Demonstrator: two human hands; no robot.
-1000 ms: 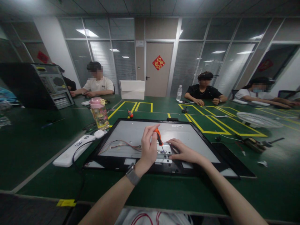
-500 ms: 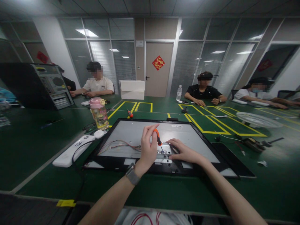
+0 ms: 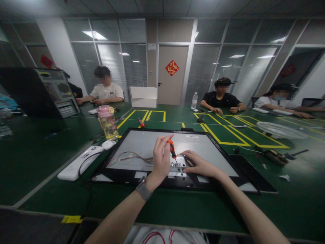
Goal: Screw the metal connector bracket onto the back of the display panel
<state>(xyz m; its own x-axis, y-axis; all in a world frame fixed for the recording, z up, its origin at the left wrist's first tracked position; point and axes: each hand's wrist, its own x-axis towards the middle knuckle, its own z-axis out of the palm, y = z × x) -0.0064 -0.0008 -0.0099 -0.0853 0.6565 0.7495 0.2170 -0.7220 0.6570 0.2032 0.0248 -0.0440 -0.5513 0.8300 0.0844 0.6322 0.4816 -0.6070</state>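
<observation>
In my left hand point(image 3: 161, 156) is a screwdriver point(image 3: 173, 149) with an orange and black handle. It leans, its shaft reaching down to a small metal bracket point(image 3: 181, 161) with holes in it. My right hand point(image 3: 199, 163) grips the bracket's right side, fingers at the far edge and thumb at the near one. Beneath both hands lies a flat display panel point(image 3: 215, 154), grey-backed with a black frame. Thin coloured wires point(image 3: 132, 156) run over its left part. What the screwdriver tip touches is too small to make out.
Left of the panel are a white power bank-like block point(image 3: 78, 166) and a pink-lidded bottle point(image 3: 106, 123). A black computer case point(image 3: 30, 93) stands farther left. To the right lie a dark flat slab point(image 3: 254, 174) and a tool-like device point(image 3: 275, 157). Several people sit across the table.
The screwdriver handle has shifted very slightly in my left hand. Both hands keep their places, and the panel stays put.
</observation>
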